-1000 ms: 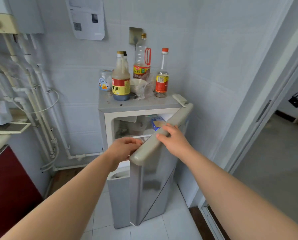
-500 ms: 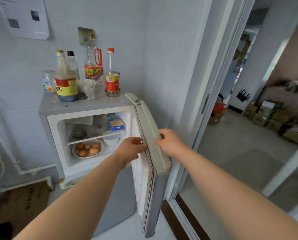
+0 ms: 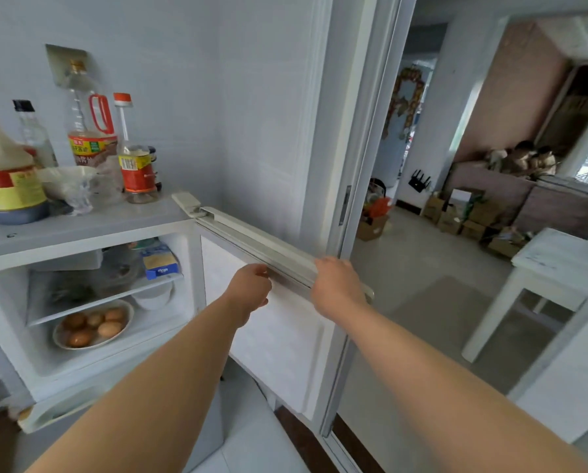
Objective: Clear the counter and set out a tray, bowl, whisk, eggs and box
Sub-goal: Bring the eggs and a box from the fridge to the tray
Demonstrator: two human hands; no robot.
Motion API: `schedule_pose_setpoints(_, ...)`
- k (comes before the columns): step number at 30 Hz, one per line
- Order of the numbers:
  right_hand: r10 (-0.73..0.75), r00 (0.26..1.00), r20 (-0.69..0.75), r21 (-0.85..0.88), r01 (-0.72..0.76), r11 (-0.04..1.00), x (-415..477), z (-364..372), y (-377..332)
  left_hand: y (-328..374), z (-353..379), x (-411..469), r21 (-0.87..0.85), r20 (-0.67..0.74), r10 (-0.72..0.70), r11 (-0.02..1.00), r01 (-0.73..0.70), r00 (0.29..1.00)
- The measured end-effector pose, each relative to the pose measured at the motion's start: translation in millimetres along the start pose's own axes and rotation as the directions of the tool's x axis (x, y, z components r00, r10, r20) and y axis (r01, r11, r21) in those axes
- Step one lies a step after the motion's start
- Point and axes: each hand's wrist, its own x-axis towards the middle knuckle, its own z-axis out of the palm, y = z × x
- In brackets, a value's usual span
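A small fridge stands open, its door [image 3: 272, 336] swung wide to the right. My right hand [image 3: 337, 288] grips the door's top edge near its outer end. My left hand [image 3: 249, 291] holds the inner side of that edge, fingers curled on it. Inside, on the lower level, a plate [image 3: 123, 331] carries several brown eggs [image 3: 92, 324]. A blue and yellow box [image 3: 159, 262] sits on the upper wire shelf [image 3: 80, 302], and a white bowl [image 3: 154, 297] stands below the shelf behind the plate.
Several sauce and oil bottles [image 3: 9, 172] and a plastic bag crowd the fridge top [image 3: 80, 223]. A sliding door frame [image 3: 350, 165] stands just right of the fridge door. Beyond it lie a room with cardboard boxes [image 3: 456, 216] and a white table [image 3: 558, 264].
The fridge door has swung from nearly shut to wide open, both hands moving right with its top edge. The eggs, box and bowl inside came into sight.
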Motion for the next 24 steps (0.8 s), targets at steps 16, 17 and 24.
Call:
schedule_pose_setpoints(16,0.000,0.999,-0.047,-0.026,-0.001,1.000,35.4,15.8,25.3,15.5,17.6,13.9,-0.024,0.026,-0.041,0.999,0.041,0.999)
schedule_pose_setpoints(17,-0.004,0.999,-0.052,-0.010,0.003,1.000,34.4,17.1,21.1,13.2,12.5,10.6,-0.040,0.013,-0.051,0.998,0.052,0.999)
schedule_pose_setpoints(24,-0.066,0.998,0.020,0.163,0.061,0.985,23.2,32.5,-28.0,-13.3,-35.5,-21.2,-0.162,-0.130,-0.152,0.978,0.131,0.980)
